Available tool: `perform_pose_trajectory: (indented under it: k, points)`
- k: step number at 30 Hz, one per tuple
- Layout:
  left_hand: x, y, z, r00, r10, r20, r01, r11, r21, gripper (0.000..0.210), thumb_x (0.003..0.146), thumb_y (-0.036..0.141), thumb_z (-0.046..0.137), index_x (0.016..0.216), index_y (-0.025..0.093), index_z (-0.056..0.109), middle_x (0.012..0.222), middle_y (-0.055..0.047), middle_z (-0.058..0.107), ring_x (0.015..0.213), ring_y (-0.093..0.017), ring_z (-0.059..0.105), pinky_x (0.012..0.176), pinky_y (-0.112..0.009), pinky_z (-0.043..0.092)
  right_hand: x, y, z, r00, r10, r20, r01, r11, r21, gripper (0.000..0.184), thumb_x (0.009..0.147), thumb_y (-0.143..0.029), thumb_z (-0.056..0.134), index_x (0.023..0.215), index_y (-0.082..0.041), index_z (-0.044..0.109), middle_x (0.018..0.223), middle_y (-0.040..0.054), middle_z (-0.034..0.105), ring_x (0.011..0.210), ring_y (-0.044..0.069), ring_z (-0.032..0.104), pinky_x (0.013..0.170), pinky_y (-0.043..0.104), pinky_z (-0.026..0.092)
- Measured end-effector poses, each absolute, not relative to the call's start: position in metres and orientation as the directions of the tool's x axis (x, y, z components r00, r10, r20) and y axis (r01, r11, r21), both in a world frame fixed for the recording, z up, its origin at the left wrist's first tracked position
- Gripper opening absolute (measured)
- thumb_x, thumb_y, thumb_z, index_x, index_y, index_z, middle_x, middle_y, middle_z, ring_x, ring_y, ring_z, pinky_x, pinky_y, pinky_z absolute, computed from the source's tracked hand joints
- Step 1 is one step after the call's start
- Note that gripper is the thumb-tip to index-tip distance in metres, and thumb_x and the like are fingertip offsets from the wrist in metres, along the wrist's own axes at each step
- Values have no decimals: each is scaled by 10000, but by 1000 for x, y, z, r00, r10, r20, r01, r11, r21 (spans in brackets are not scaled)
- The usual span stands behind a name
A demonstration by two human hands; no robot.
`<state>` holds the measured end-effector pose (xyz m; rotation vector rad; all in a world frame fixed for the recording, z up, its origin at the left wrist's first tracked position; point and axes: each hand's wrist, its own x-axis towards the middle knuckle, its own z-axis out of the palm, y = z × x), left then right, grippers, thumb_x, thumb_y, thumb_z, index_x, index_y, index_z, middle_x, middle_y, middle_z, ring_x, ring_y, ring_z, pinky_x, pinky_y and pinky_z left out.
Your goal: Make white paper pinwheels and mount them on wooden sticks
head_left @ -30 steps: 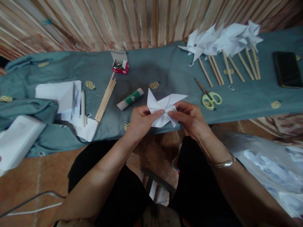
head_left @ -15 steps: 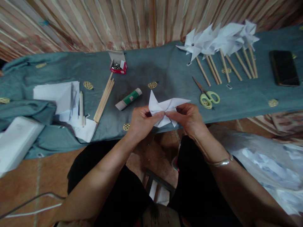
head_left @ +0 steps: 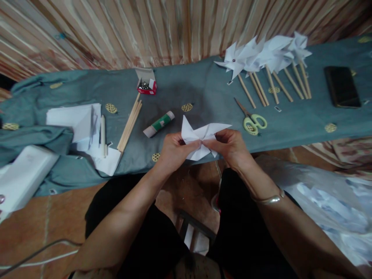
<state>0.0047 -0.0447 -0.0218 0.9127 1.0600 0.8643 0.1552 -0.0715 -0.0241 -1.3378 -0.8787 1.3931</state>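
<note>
A white paper pinwheel (head_left: 197, 133) with pointed folded blades is held between my two hands above the front edge of the cloth. My left hand (head_left: 176, 149) grips its left side, thumb pressed on the centre. From the other side my right hand (head_left: 231, 145) pinches it, and that thumb also meets the middle. The fingers behind the paper are partly hidden. A green-and-white glue stick (head_left: 159, 124) lies just beyond my left hand. To the right of my right hand rest scissors (head_left: 252, 120) with light green handles.
Several finished pinwheels (head_left: 273, 54) on wooden sticks lie at the back right, near a dark phone (head_left: 342, 87). An open red box of metal pins (head_left: 147, 86), wooden sticks (head_left: 130, 126) and paper sheets (head_left: 71, 120) are on the left. A white device (head_left: 29, 176) sits at the left edge.
Both hands keep their pinch on the paper pinwheel, with hardly any movement. The camera view has shifted slightly, so the table things sit a little differently in frame.
</note>
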Motion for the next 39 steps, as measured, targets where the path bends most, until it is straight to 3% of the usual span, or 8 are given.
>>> perform_pose_trajectory:
  k: [7, 19, 26, 33, 39]
  points:
    - [0, -41, -21, 166, 915, -367, -238, 398, 886, 202, 497, 254, 831, 621, 147, 712, 617, -10, 705, 527, -116, 591, 543, -234, 459, 171, -68, -20, 45, 983, -179, -229, -164, -959, 320, 722, -513, 708, 746, -194, 724, 688, 3, 679, 618, 111, 579, 576, 226, 459]
    - [9, -36, 13, 176, 914, -365, -455, 405, 793, 253, 528, 259, 795, 719, 126, 696, 668, -40, 716, 641, -171, 659, 634, -267, 489, 173, -56, -12, 46, 961, -274, -457, -224, -861, 414, 722, -606, 651, 747, -196, 698, 694, 41, 707, 628, 147, 646, 573, 243, 526]
    - [21, -17, 26, 176, 920, -351, -491, 391, 779, 201, 504, 230, 792, 643, 138, 680, 598, -2, 679, 545, -118, 590, 575, -238, 449, 173, -47, -18, 84, 945, -315, -590, -207, -780, 362, 663, -551, 739, 747, -202, 691, 724, 24, 714, 615, 112, 647, 572, 191, 533]
    - [14, -7, 13, 134, 924, -357, -436, 379, 816, 175, 485, 230, 800, 589, 146, 686, 566, -2, 670, 514, -111, 560, 537, -229, 416, 166, -47, -14, 43, 942, -333, -610, -240, -755, 389, 629, -571, 760, 732, -199, 711, 718, 32, 721, 623, 114, 650, 598, 188, 534]
    - [1, -17, 5, 139, 921, -364, -380, 389, 839, 189, 476, 223, 801, 618, 130, 717, 598, -17, 691, 523, -117, 571, 559, -239, 443, 163, -48, -8, 65, 967, -245, -516, -178, -838, 458, 634, -598, 751, 820, -180, 756, 786, 45, 736, 725, 120, 657, 635, 170, 517]
